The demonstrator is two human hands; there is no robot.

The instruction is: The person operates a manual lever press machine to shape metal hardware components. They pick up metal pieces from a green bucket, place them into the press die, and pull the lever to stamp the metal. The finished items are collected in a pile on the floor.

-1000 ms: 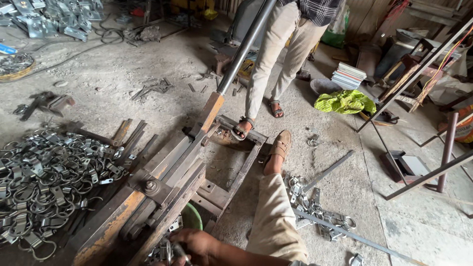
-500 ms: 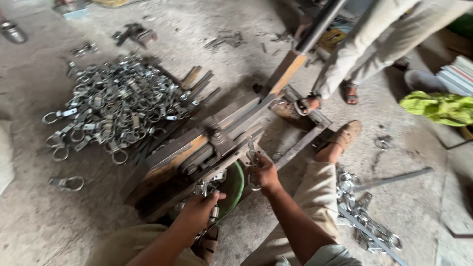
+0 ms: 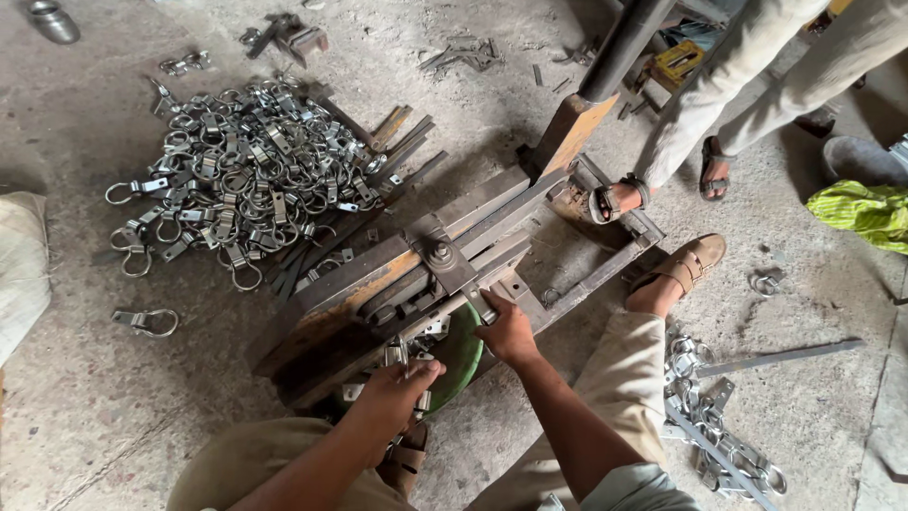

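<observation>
Head view: the fingers of the right hand (image 3: pixel 506 331) are curled and pressed down on a small metal piece at the near edge of a floor-mounted steel press (image 3: pixel 445 260), close to its central bolt. The left hand (image 3: pixel 402 383) sits just below it, fingers closed around a small bright metal clamp part (image 3: pixel 397 355) held over a green bowl (image 3: pixel 461 352) tucked beside the press. Both forearms reach in from the bottom of the frame, above the person's beige trousers and a sandalled foot (image 3: pixel 686 265) stretched out beside the press frame. A long lever with a rusty base (image 3: pixel 577 128) rises from the far end of the machine. To the left, on the concrete floor (image 3: pixel 113 407), lies a large heap of shiny ring clamps (image 3: pixel 236 170), one stray piece well apart from it. More clamps and flat strips (image 3: pixel 719 426) lie to the right. A second person's legs (image 3: pixel 747 85) stand at the top, one sandalled foot on the press frame.
</observation>
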